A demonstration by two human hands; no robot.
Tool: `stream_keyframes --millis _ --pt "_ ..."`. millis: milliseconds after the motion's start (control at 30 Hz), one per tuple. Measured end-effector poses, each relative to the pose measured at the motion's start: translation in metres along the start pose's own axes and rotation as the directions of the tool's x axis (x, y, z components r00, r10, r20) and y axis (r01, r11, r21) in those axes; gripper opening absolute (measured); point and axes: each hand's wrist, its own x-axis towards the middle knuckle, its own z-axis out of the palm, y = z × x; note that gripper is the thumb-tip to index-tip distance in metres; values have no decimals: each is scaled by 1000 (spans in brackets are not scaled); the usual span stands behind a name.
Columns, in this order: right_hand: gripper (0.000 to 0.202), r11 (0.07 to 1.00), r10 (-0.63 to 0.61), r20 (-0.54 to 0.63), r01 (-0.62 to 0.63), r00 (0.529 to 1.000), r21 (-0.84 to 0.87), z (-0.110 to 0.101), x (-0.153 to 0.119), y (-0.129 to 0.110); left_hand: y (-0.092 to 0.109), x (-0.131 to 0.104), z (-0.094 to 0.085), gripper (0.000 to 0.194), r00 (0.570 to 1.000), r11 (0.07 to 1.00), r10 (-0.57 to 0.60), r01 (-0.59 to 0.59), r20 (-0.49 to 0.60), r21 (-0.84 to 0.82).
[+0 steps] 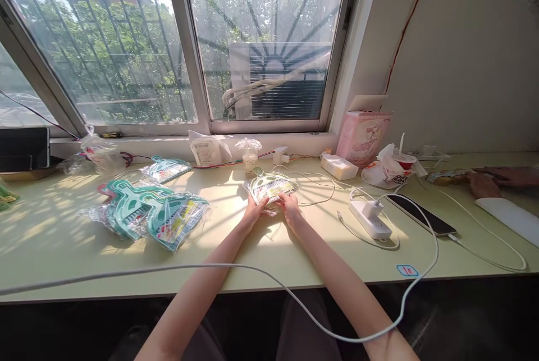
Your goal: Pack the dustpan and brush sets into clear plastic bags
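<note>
A pale green, hanger-shaped item in a clear plastic bag point(272, 186), with a printed card inside, lies in front of me at mid-table. My left hand point(255, 209) grips its lower left edge, thumb on top. At the lower right edge my right hand point(289, 208) has its fingers closed on the same bag. Some crinkled plastic shows between the two hands. To the left lies a pile of similar teal packs in clear bags point(172, 220), one with a pinkish hook. Another teal pack point(167, 170) lies farther back near the window.
A lidded cup point(250, 159) stands just behind the pack. On the right are a power strip point(370, 220), a phone point(425, 215), a pink box point(364, 136) and another person's hand point(484, 184). A white cable point(269, 274) crosses over my forearms.
</note>
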Motion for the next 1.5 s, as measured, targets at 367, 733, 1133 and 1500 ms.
stream_keyframes --millis 367,733,1133,1500 --pt "25 998 -57 -48 57 997 -16 -5 -1 -15 11 -3 -11 67 936 982 -129 166 327 -87" --pt "27 1000 -1 90 4 996 -28 4 -18 -12 15 -5 -10 49 997 979 28 -12 79 -205" --pt "25 998 -38 109 43 993 -40 1 -13 -7 2 -3 -9 40 998 984 -22 33 62 -174" --pt "39 965 123 267 -53 956 -255 -9 4 -39 21 15 -34 59 995 987 -98 93 -34 -131"
